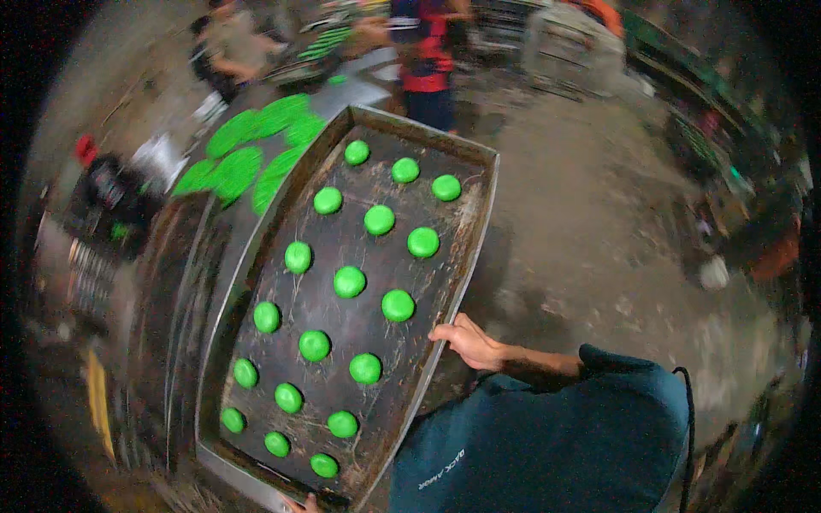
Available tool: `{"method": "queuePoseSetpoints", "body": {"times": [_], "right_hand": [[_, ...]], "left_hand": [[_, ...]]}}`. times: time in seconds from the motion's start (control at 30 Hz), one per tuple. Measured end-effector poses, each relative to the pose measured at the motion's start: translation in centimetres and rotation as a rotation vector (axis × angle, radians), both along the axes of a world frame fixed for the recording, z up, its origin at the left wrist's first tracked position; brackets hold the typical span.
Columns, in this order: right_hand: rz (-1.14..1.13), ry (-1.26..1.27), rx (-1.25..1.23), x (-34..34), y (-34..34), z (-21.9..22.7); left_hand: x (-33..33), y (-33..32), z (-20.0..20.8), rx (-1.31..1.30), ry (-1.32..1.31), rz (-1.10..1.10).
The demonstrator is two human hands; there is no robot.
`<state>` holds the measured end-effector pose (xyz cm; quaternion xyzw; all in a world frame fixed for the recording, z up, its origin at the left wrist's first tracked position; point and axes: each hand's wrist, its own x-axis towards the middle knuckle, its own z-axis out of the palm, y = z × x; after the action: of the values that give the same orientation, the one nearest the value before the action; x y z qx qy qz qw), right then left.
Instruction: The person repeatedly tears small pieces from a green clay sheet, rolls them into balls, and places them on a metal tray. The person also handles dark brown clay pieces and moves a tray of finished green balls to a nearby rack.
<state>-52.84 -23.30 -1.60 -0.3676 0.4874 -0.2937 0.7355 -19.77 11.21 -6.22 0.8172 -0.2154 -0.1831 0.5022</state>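
A long dark metal tray point(329, 244) with raised, worn sides is held tilted in front of me. Several bright green round pieces point(349, 281), smooth and slightly domed, sit spaced in rows across its bottom. What they are made of I cannot make out. My right hand point(475, 344) is closed on the tray's right side wall, thumb over the rim. At the tray's near end only some fingers of my left hand point(299, 504) show, curled against its edge. The rest of that hand is hidden below the tray and the picture's lower edge.
Beyond the tray's left side, large flat green rounds point(235, 171) lie on a table, blurred. A person in a red and dark shirt point(425, 68) stands past the far end; another person point(235, 51) is at far left. Brown floor point(581, 222) stretches to the right, with clutter along the wall.
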Motion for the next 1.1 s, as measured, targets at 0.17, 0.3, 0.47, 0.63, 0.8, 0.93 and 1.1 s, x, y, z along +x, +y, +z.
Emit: {"method": "queuePoseSetpoints", "body": {"times": [0.17,0.3,0.47,0.63,0.8,0.93,1.1], "right_hand": [[-0.487,0.067,0.161,-15.4,0.3,-2.4],[-0.798,0.182,0.078,-14.1,8.2,-3.7],[-1.068,0.289,0.261,-14.8,16.4,-1.8],[-1.375,-0.033,0.193,-17.7,17.6,-4.8],[-1.691,-0.212,0.115,-22.4,17.5,-4.0],[-1.906,-0.107,0.334,-27.1,13.9,-3.3],[-2.103,-0.263,0.071,-34.5,10.5,-8.4]], "left_hand": [[-5.6,-13.9,3.3,-0.068,0.096,-0.386],[-0.1,-19.3,-0.2,-0.222,0.190,-0.730],[-3.6,-25.8,1.6,-0.096,0.370,-0.894],[-12.1,-40.8,2.7,-0.009,0.333,-1.266],[-29.0,-57.0,0.8,0.254,0.365,-1.630],[-43.7,-64.7,3.5,0.273,0.422,-1.882],[-60.8,-71.4,3.2,0.186,0.337,-2.130]]}}
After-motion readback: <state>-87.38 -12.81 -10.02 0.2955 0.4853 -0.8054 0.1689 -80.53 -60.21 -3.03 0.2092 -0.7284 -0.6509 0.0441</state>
